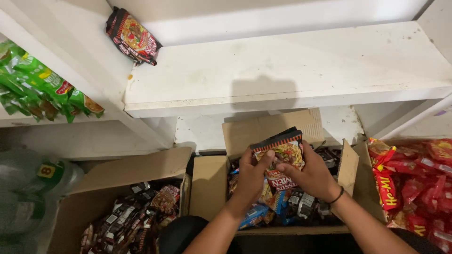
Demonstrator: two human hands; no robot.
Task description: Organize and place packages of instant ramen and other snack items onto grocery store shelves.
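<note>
**A:** What have the hands got from where you sit?

**B:** I see both closed on a stack of noodle packets (281,157). My left hand (251,178) wraps the stack's left edge, thumb lying across the front. My right hand (314,178) clasps the right edge, fingers curled behind and thumb on the face; a dark band sits on that wrist.

**A:** Where is the stack exactly?

**B:** It is held upright just above the open cardboard box (209,186) in the middle, in front of its rear flap. The front packet is dark with an orange picture of food. How many packets are in the stack I cannot tell.

**A:** What is in the box?

**B:** More packets, mixed colours, some blue, some dark, lying loose under my hands.

**A:** And around it?

**B:** To the left stands a second open box (117,174) full of dark packets. To the right lies a heap of red packets (414,183), touching the middle box's flap. Above is a white shelf (292,75), with a single dark packet (133,36) lying at its back left corner. Green packets (37,89) sit on another shelf at the far left, and a wrapped bundle of clear bottles (28,188) is below them.
</note>
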